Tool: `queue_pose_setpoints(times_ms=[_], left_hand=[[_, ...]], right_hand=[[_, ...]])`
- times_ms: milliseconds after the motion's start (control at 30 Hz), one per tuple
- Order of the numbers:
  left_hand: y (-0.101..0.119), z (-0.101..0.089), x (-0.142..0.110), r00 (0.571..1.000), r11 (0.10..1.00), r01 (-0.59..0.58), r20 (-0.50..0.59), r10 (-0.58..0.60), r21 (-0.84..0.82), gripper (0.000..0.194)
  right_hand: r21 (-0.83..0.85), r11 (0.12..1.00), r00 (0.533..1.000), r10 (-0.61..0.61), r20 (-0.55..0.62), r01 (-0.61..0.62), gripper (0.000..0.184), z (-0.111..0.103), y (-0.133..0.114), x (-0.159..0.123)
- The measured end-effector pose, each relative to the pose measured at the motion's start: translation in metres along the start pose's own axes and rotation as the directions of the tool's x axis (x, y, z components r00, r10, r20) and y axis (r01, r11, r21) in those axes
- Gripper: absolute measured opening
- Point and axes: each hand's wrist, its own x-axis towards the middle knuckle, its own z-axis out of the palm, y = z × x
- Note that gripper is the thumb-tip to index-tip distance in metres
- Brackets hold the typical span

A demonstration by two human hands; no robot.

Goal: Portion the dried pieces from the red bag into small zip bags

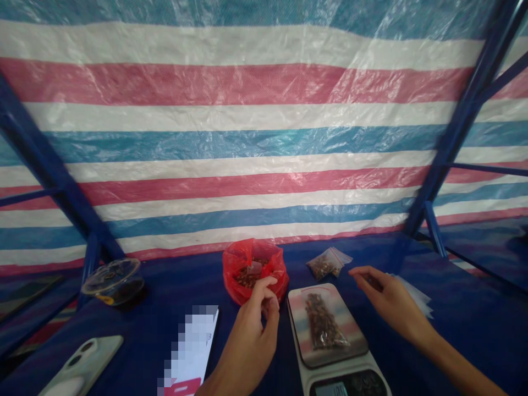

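Observation:
A small clear zip bag of brown, seed-like bits (pixel 324 327) lies on the metal plate of a digital kitchen scale (pixel 355 344). My left hand (pixel 256 322) is at the near rim of an open red plastic bag (pixel 233 264), its fingers loosely bent and apart with nothing seen in them. Inside the red bag are more brown bits and a small translucent scoop or cup (pixel 254 268). To the right of the scale, my right hand (pixel 390 300) hovers with fingers stretched out and nothing visible in them. Just beyond its fingertips lie filled zip bags (pixel 325 265).
Flat clear bags (pixel 414 294) lie partly behind my right hand. A phone with a lit screen (pixel 193 346), another pale phone (pixel 84 363) and a lidded clear bowl (pixel 117 283) are on the left. Blue metal posts (pixel 457 126) and a striped plastic sheet (pixel 264 121) stand behind the blue tabletop.

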Motion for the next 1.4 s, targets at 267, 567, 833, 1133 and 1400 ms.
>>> queue_pose_setpoints(times_ms=[267, 567, 833, 1133, 1400], left_hand=[[-0.001, -0.004, 0.0, 1.0, 1.0, -0.011, -0.018, 0.011, 0.022, 0.027], [0.008, 0.009, -0.001, 0.998, 0.993, -0.06, -0.011, 0.061, 0.099, 0.031], [0.012, 0.033, -0.001, 0.999, 0.975, -0.038, -0.017, 0.042, 0.22, 0.04], [-0.003, 0.034, 0.008, 0.941, 0.868, 0.139, -0.209, -0.265, -0.476, 0.047], [-0.029, 0.043, 0.028, 0.838, 0.567, 0.249, -0.118, -0.532, -0.785, 0.06]], right_hand=[[-0.021, 1.0, 0.999, 0.014, 0.031, -0.013, 0.036, 0.002, 0.006, 0.0], [-0.295, 0.955, 0.989, 0.018, 0.15, 0.027, 0.039, 0.032, -0.016, -0.013], [-0.023, 0.999, 0.972, 0.053, 0.228, -0.049, 0.034, 0.049, -0.041, -0.01], [0.259, 0.965, 0.927, -0.138, 0.35, 0.046, 0.034, 0.091, -0.106, 0.032], [0.059, 0.983, 0.87, -0.18, 0.459, 0.172, 0.018, 0.155, -0.136, 0.071]])
